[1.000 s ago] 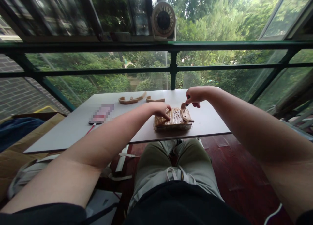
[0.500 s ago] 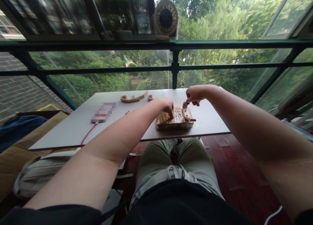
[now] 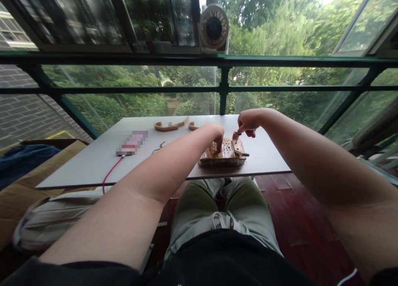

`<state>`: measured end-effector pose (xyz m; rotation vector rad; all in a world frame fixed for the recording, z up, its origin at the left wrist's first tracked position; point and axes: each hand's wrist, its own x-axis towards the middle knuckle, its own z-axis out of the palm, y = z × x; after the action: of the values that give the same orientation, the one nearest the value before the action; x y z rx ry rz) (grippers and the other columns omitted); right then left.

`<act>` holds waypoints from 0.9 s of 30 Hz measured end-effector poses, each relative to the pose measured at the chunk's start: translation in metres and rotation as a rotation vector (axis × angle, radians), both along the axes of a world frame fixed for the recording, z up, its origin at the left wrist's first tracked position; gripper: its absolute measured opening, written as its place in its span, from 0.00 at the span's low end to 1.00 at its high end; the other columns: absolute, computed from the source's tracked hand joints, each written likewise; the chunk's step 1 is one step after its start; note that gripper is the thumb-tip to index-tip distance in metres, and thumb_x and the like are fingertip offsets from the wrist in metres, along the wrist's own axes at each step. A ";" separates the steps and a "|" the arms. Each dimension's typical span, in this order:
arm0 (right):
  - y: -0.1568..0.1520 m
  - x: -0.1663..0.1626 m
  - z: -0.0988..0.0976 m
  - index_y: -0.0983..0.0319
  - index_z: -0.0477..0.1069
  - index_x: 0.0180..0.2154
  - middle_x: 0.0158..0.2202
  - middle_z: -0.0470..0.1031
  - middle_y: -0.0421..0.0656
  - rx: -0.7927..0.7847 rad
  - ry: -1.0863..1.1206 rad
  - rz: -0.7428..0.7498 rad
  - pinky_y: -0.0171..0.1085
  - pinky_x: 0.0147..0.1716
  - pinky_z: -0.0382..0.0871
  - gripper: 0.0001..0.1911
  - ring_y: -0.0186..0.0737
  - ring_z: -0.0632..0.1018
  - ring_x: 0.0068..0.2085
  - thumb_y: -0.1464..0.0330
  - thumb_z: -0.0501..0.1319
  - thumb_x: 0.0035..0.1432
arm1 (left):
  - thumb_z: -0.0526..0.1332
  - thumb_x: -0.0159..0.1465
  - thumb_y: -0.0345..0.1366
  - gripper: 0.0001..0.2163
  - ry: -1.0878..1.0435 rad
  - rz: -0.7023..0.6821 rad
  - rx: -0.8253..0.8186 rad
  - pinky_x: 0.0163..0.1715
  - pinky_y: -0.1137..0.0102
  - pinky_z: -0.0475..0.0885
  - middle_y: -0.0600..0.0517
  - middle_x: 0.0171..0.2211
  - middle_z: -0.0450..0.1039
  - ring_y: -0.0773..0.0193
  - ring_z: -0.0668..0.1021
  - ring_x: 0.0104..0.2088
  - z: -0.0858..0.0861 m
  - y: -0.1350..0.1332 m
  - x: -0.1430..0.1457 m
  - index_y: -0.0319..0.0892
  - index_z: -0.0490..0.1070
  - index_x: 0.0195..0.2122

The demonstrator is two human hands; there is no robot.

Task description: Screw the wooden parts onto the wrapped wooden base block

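A stack of thin wooden cut-out sheets (image 3: 222, 156) lies at the near edge of the white table (image 3: 93, 161). My left hand (image 3: 216, 134) is curled, its fingertips pressing down on the top sheet. My right hand (image 3: 247, 122) is pinched on a small dark tool (image 3: 237, 137) whose tip meets a wooden piece (image 3: 239, 148) standing up at the right end of the stack.
Curved loose wooden pieces (image 3: 170, 125) lie at the table's far edge. A phone (image 3: 132, 143) with a red cable (image 3: 110, 174) lies at the left. A small fan (image 3: 214, 28) sits on the window rail. A cardboard box (image 3: 21, 182) is at left; my legs are under the table.
My left hand has shifted right along the stack, from its left part to its middle. My right hand has stayed at the standing piece. The view has drifted slightly.
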<state>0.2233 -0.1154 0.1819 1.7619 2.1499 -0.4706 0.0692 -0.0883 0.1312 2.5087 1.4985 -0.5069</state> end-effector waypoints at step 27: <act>-0.002 0.000 -0.005 0.61 0.71 0.24 0.21 0.75 0.48 0.015 -0.031 -0.082 0.46 0.34 0.73 0.24 0.47 0.78 0.24 0.45 0.64 0.46 | 0.55 0.60 0.43 0.20 -0.735 0.093 0.411 0.60 0.66 0.62 0.51 0.54 0.70 0.58 0.70 0.55 -0.104 -0.067 -0.203 0.49 0.69 0.53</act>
<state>0.2231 -0.1173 0.1770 1.8589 2.0721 -0.4456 -0.1337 -0.1549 0.0271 2.4365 1.4769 0.7386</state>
